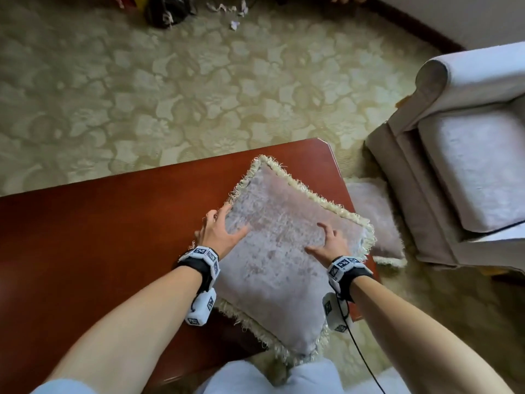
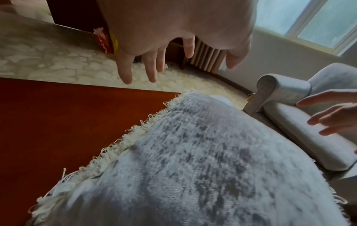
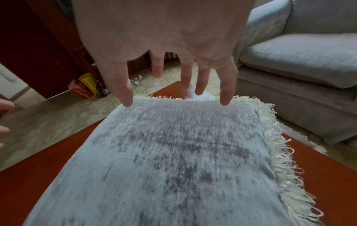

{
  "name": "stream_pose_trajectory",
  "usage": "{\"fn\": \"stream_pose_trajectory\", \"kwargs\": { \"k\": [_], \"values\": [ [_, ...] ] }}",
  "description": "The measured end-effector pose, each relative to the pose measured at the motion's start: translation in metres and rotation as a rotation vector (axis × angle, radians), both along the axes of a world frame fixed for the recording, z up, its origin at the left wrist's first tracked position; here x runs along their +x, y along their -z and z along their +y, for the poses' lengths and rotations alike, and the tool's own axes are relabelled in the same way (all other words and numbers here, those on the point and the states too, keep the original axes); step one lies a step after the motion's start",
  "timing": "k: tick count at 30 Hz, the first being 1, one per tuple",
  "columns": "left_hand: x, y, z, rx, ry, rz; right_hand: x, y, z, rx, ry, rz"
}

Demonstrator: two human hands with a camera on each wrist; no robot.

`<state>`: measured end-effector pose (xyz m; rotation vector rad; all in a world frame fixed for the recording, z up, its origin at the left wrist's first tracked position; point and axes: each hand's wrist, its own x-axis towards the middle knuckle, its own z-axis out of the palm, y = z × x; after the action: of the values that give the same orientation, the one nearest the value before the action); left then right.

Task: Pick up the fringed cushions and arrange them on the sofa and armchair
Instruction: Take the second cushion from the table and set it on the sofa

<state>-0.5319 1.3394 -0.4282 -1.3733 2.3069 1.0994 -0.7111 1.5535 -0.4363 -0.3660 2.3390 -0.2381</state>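
Head view: the cushion (image 1: 287, 245) lies flat on the surface (image 1: 99, 237), one corner pointing away from you, directly under both hands. Your left hand (image 1: 220, 233) is at its left fringe, your right hand (image 1: 329, 243) on its right half; both equally near.
Left wrist view: fingers (image 2: 125, 71) spread and straight, apart from the fabric, holding nothing.
Right wrist view: fingers (image 3: 225, 91) splayed over the far edge; contact not clear, nothing gripped.
Second cushion (image 1: 375, 220): on the floor beside the armchair (image 1: 466, 166).
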Motion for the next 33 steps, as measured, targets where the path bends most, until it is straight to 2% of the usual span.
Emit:
{"fn": "stream_pose_trajectory", "kwargs": {
  "k": [8,15,18,22,24,28,33],
  "values": [
    [-0.027,0.042,-0.025,0.134,-0.078,0.019,-0.05,0.038,-0.046,0.055,-0.031,0.02],
    [-0.053,0.078,-0.04,0.271,-0.058,-0.127,-0.074,0.072,-0.08,0.081,-0.13,-0.079],
    [-0.058,0.097,-0.039,0.259,-0.064,-0.15,-0.083,0.089,-0.081,0.111,-0.156,-0.079],
    [-0.063,0.118,-0.037,0.181,-0.073,-0.207,-0.092,0.11,-0.079,0.146,-0.092,-0.081],
    [-0.067,0.127,-0.035,0.167,-0.131,-0.22,-0.094,0.119,-0.081,0.187,-0.06,-0.051],
    [-0.072,0.142,-0.032,0.241,-0.246,-0.205,-0.096,0.127,-0.085,0.303,-0.009,-0.035],
    [-0.071,0.151,-0.039,0.291,-0.244,-0.208,-0.106,0.126,-0.091,0.377,-0.024,-0.018]
  ]
}}
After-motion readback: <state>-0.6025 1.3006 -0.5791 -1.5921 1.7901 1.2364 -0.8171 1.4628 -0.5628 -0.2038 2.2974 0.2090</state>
